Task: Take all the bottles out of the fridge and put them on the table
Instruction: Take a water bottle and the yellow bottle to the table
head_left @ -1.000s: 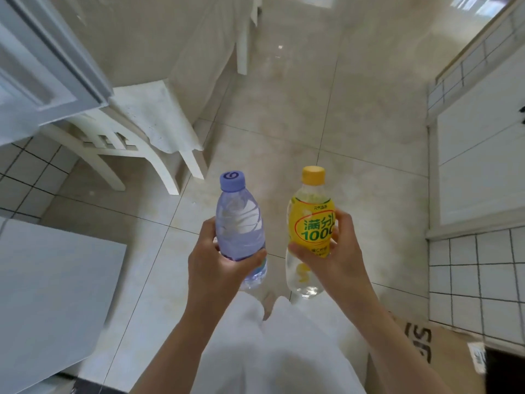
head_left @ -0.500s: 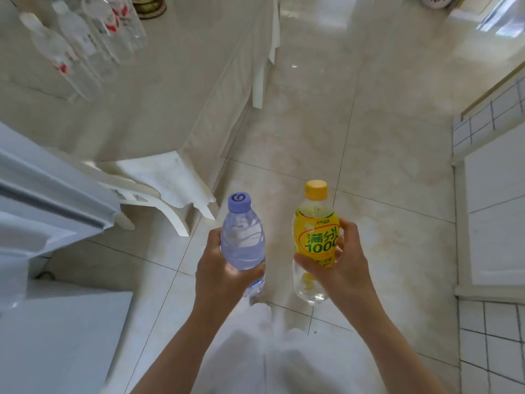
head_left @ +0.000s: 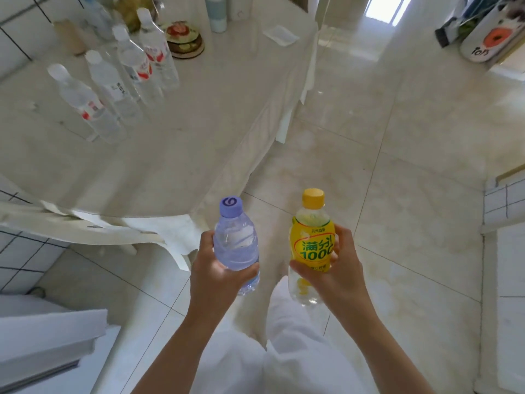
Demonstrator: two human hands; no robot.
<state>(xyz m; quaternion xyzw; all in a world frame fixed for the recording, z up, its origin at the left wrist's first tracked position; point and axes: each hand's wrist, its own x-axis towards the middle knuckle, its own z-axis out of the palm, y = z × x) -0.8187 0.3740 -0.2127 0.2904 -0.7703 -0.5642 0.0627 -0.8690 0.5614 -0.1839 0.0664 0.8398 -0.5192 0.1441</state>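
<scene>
left hand (head_left: 218, 268) wrapped round a purple-capped water bottle (head_left: 236, 243), right hand (head_left: 335, 268) wrapped round a yellow soda bottle (head_left: 312, 248), both upright over the floor, short of the table (head_left: 199, 143), likely bound to join the clear bottles (head_left: 113, 89) standing there.

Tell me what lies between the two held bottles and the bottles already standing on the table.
Head view: only bare tabletop. Nothing stands between the purple-capped bottle, the yellow bottle and the clear bottles at the far left.

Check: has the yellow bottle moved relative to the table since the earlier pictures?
Yes. The yellow bottle, gripped in the right hand, is now nearer the table, whose corner sits closer.
</scene>
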